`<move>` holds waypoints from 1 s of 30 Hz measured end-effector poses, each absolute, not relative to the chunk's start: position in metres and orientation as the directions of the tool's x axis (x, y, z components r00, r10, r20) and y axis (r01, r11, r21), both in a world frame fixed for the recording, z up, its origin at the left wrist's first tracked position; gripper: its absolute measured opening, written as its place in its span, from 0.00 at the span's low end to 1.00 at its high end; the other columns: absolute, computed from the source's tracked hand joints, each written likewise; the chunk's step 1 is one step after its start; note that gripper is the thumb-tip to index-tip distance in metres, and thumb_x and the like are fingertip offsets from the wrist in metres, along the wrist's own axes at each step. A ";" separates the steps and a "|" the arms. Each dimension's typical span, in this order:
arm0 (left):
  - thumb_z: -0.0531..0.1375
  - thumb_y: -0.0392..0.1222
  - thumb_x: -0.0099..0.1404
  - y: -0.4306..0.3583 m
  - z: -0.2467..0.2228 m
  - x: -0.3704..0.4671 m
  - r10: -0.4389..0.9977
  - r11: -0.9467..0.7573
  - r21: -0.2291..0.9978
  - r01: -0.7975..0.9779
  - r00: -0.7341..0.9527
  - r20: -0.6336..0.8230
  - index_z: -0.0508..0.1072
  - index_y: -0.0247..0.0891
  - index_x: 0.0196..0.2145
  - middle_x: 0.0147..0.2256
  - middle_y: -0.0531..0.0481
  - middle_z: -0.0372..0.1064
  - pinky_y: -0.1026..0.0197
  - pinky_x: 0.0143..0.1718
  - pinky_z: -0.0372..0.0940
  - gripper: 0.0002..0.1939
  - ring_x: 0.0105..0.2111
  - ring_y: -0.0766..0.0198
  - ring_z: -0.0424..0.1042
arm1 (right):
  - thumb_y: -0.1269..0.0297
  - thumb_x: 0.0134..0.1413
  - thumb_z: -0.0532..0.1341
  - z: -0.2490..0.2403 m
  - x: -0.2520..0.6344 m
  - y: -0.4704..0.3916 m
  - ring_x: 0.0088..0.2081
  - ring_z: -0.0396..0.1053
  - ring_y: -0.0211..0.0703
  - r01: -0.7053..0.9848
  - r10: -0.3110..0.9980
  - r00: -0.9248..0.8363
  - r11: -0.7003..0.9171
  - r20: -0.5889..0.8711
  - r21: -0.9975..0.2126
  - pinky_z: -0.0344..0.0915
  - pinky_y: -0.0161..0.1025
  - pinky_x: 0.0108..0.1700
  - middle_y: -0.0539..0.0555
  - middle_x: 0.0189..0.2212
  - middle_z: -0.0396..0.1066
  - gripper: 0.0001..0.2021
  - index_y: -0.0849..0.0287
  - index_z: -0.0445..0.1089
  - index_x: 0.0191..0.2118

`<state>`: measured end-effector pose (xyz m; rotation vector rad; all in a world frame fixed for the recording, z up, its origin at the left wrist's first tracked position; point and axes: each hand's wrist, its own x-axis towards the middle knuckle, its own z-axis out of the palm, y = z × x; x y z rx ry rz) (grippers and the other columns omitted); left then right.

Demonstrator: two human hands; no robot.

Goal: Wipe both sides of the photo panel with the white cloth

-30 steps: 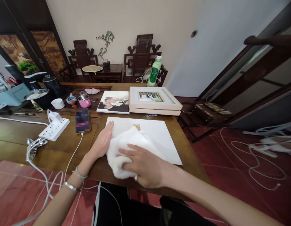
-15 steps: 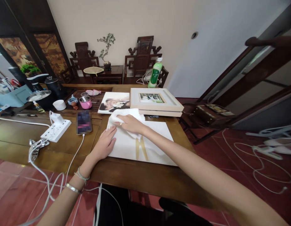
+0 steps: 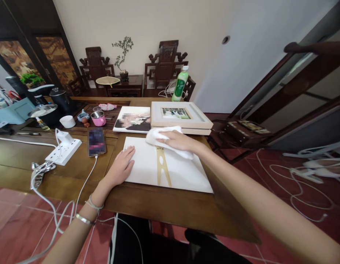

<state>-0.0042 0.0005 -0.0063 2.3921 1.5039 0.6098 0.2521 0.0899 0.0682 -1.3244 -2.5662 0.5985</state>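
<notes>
The tabletop's point(image 3: 170, 207) board point(image 3: 190, 178) lay under my flat left hand point(image 3: 121, 167). My right hand point(image 3: 178, 140) clutched a cloth point(image 3: 152, 137); wiping seemed unfinished.

Got a phone point(image 3: 96, 142) on the wooden table point(image 3: 170, 209), hooked up to a white cable point(image 3: 87, 178), near a white power strip point(image 3: 58, 157). Also spotted a pink mug point(image 3: 99, 120) by a little blue pot point(image 3: 82, 117), plus a white cup point(image 3: 67, 121), a black kettle point(image 3: 60, 99) and a pale blue bin point(image 3: 18, 112) stuffed pretty full, farther left. Can see a green bottle point(image 3: 180, 88) at the far edge and, way back, a bonsai point(image 3: 124, 49) between dark carved chairs point(image 3: 169, 55).
</notes>
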 end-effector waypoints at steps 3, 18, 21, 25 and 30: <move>0.45 0.40 0.69 0.001 -0.007 -0.005 0.898 -0.440 0.427 0.790 0.381 0.220 0.58 0.35 0.61 0.64 0.40 0.52 0.45 0.64 0.47 0.24 0.65 0.55 0.49 | 0.56 0.61 0.48 0.057 0.292 0.081 0.55 0.63 0.60 0.784 0.853 -0.521 0.465 -0.030 -0.411 0.57 0.55 0.56 0.59 0.52 0.70 0.20 0.56 0.68 0.53; 0.45 0.42 0.70 0.003 -0.004 -0.007 0.894 -0.449 0.423 0.787 0.390 0.222 0.58 0.32 0.61 0.64 0.38 0.52 0.45 0.64 0.46 0.25 0.65 0.55 0.49 | 0.66 0.59 0.49 0.033 0.333 0.019 0.66 0.41 0.55 0.703 0.756 -0.650 0.636 0.076 -0.319 0.41 0.61 0.64 0.59 0.64 0.53 0.12 0.59 0.68 0.41; 0.46 0.43 0.70 0.003 -0.005 -0.006 0.888 -0.459 0.426 0.779 0.392 0.240 0.58 0.35 0.61 0.64 0.40 0.52 0.45 0.64 0.46 0.24 0.65 0.55 0.49 | 0.71 0.52 0.52 0.048 0.338 -0.023 0.67 0.38 0.58 0.702 0.754 -0.657 0.606 -0.013 -0.374 0.46 0.62 0.63 0.56 0.66 0.49 0.14 0.57 0.69 0.42; 0.46 0.43 0.69 0.003 -0.004 -0.005 0.890 -0.455 0.425 0.782 0.390 0.235 0.58 0.34 0.61 0.63 0.39 0.52 0.45 0.64 0.47 0.25 0.64 0.54 0.50 | 0.76 0.44 0.52 0.072 0.346 -0.072 0.65 0.44 0.57 0.702 0.718 -0.675 0.555 -0.170 -0.446 0.55 0.56 0.62 0.48 0.64 0.53 0.22 0.50 0.71 0.43; 0.46 0.43 0.69 0.003 -0.003 -0.005 0.887 -0.461 0.433 0.774 0.392 0.244 0.58 0.36 0.62 0.63 0.40 0.53 0.44 0.64 0.47 0.25 0.64 0.53 0.51 | 0.68 0.51 0.55 0.068 0.356 -0.066 0.59 0.60 0.57 0.761 0.784 -0.600 0.498 -0.158 -0.416 0.69 0.47 0.51 0.52 0.52 0.70 0.19 0.47 0.72 0.48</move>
